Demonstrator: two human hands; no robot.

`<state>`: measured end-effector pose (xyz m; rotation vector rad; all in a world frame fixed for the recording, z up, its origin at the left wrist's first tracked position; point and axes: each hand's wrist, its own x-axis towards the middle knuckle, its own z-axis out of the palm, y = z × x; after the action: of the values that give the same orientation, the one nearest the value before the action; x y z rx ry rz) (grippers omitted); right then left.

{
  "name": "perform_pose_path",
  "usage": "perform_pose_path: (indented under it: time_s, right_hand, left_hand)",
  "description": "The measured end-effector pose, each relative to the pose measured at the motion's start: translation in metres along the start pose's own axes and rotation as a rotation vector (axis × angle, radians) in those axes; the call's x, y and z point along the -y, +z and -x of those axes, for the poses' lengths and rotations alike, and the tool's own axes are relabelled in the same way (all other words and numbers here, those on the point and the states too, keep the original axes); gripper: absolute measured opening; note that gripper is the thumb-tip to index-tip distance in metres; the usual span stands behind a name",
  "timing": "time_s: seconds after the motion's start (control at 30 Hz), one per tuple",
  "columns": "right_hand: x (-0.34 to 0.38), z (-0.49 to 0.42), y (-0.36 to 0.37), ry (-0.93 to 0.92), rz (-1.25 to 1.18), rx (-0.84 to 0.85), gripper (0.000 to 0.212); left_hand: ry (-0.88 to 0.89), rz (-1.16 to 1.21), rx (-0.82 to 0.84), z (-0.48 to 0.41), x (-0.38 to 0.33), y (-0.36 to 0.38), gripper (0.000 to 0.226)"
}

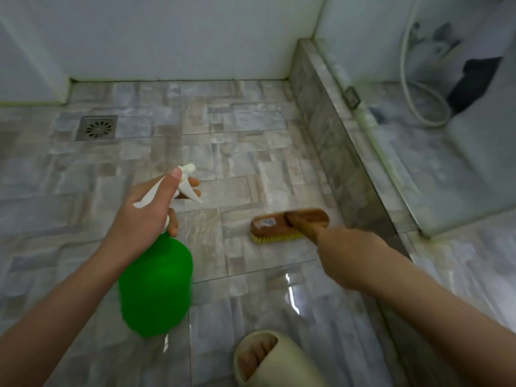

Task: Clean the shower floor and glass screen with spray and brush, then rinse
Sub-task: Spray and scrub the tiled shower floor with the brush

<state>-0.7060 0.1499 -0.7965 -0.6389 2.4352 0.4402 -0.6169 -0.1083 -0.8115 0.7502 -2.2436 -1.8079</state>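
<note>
My left hand (145, 216) grips the white trigger head of a green spray bottle (156, 283), held above the tiled shower floor (223, 152) with the nozzle pointing away from me. My right hand (346, 255) holds the wooden handle of a scrubbing brush (282, 224). The brush's yellow bristles rest on the wet floor, close to the low tiled kerb (329, 129). The glass screen (418, 121) rises from that kerb on the right.
A square metal drain (96, 127) lies at the far left of the floor. White walls close the back. Behind the glass are a white hose (424, 107) and a white fixture. My foot in a beige slipper (268, 358) stands at the bottom.
</note>
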Motion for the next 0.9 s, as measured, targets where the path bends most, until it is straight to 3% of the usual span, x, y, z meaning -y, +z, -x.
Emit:
perform_pose_path:
  time_s: [0.23,0.4,0.57,0.7,0.9]
  right_hand:
    - [-0.031,-0.043,0.002,0.061,-0.188,-0.105,0.073]
    - [-0.037,0.018,-0.003,-0.062,-0.129,0.062,0.087]
    - [-0.057,-0.072,-0.017,0.01,-0.191,-0.136,0.077]
    - [-0.058,-0.086,-0.035,0.04,-0.194,-0.009,0.059]
    - [-0.057,-0.175,-0.065,0.038,-0.238,-0.288,0.08]
  left_hand:
    - [0.052,-0.028,0.062,-0.014,-0.011,0.036,0.028]
    - [0.073,-0.043,0.092,-0.023,-0.016,0.043,0.025]
    - [0.078,-0.058,0.078,-0.036,-0.022,0.043,0.034]
    - [0.071,-0.071,0.04,-0.052,-0.031,0.038,0.032]
    - [0.123,-0.117,0.0,-0.075,-0.049,0.036,0.036]
